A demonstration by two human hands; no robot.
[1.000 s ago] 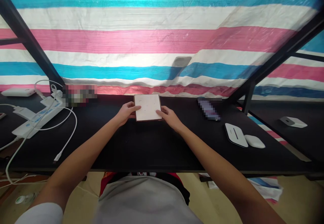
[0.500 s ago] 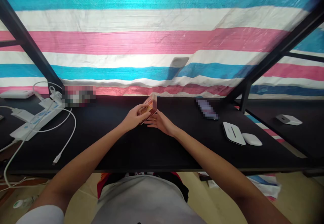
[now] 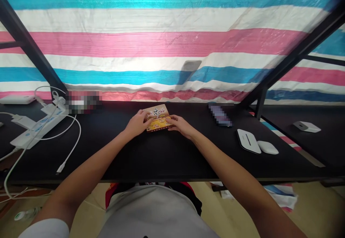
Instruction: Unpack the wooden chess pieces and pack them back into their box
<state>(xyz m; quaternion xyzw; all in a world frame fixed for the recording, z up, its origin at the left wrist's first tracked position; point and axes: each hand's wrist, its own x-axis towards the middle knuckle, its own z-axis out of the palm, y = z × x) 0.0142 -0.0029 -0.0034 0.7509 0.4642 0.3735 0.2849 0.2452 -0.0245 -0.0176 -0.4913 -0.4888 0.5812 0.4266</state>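
Observation:
A small flat box (image 3: 157,119), printed brown and yellow with dark characters on its top face, is between my hands at the back half of the black table (image 3: 161,159). My left hand (image 3: 138,123) is closed round its left edge, thumb over the top face. On the opposite side, my right hand (image 3: 182,125) grips the right edge with thumb and fingers. The printed face points up toward me. I cannot tell whether the underside rests on the table.
To the left, a white power strip (image 3: 40,125) carries plugs and looping white cables (image 3: 78,137). A blurred-out phone-like object (image 3: 220,115) lies right of my hands, near a white flat device (image 3: 248,141) and a white rounded piece (image 3: 267,147). Behind hangs a striped tarp (image 3: 161,44).
The box has turned from a tilted, edge-up pose to lying nearly flat, printed face up. My right hand has moved from beneath it to its right edge.

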